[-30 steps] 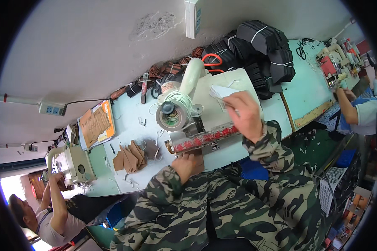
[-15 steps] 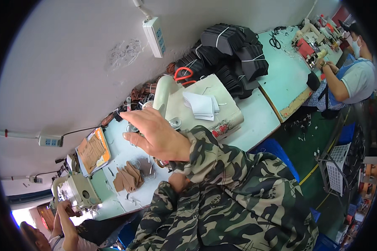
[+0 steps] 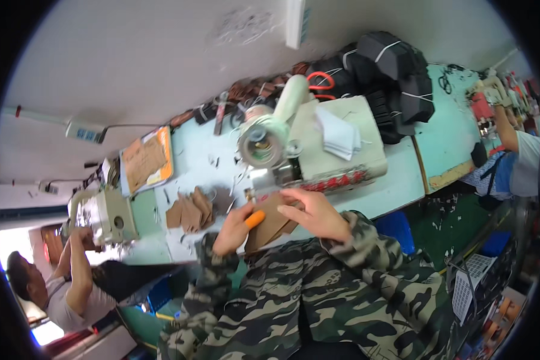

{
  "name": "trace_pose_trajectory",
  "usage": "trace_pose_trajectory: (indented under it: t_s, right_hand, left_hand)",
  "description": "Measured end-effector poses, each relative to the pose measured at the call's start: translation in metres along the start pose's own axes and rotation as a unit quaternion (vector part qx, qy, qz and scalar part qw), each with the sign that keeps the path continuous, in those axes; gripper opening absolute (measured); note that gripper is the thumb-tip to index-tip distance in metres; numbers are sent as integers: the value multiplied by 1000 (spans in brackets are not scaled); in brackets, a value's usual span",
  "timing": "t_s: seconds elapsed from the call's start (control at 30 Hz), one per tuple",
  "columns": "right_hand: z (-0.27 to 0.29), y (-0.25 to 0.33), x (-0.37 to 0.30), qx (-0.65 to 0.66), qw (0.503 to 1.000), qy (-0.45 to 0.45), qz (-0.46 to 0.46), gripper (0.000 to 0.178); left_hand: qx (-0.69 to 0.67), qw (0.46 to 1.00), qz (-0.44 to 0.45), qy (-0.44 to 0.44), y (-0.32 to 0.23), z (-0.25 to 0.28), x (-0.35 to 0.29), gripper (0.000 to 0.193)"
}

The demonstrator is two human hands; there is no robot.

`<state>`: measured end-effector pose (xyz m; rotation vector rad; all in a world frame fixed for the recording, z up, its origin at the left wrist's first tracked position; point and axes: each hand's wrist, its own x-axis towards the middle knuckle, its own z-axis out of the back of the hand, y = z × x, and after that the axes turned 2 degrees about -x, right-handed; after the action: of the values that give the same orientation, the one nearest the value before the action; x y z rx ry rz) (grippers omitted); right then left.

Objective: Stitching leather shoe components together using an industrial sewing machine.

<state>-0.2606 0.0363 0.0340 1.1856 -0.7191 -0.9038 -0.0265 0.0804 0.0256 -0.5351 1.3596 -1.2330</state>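
Observation:
A brown flat piece [image 3: 264, 235], perhaps leather or card, is held between my two hands at the table's front edge, just below the sewing machine's metal working end. My left hand [image 3: 231, 231] grips its left side, and an orange finger cover [image 3: 255, 219] shows on one finger. Thumb and fingers of my right hand [image 3: 319, 216] close on its upper right part. More than one layer seems to lie together there. The cream sewing machine [image 3: 309, 161] stands right beyond both hands. To the left, a loose pile of similar brown pieces [image 3: 189, 211] lies on the table.
White paper-like pieces [image 3: 337, 135] lie on the machine, with red-handled scissors [image 3: 321, 81] behind. Bundled black pieces [image 3: 396, 66] are stacked at the back right. A brown sheet on a folder [image 3: 145, 162] lies left. Co-workers sit at machines on the far left and right.
My right hand has come down from above the machine onto the brown piece. My left hand, mostly hidden before, now shows gripping it. The whole view has shifted.

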Motion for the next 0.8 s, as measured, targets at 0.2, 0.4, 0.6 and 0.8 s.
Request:
trace_pose_trajectory:
  t_s: [0.2,0.4,0.6,0.8]
  right_hand:
    - [-9,-37,21,111,983,66,-132,26]
    - [-3,-44,29,-145,984,95,-32,18]
    - [36,-17,49,-367,927,49,62,41]
    - [40,-25,59,-460,874,140,63,39]
  left_hand:
    - [-107,993,-9,42,-17,16,30,19]
    - [-91,992,-4,89,3,33,51,14]
    - [171,981,-80,47,-6,37,77,21]
    - [53,993,-11,109,0,53,70,18]
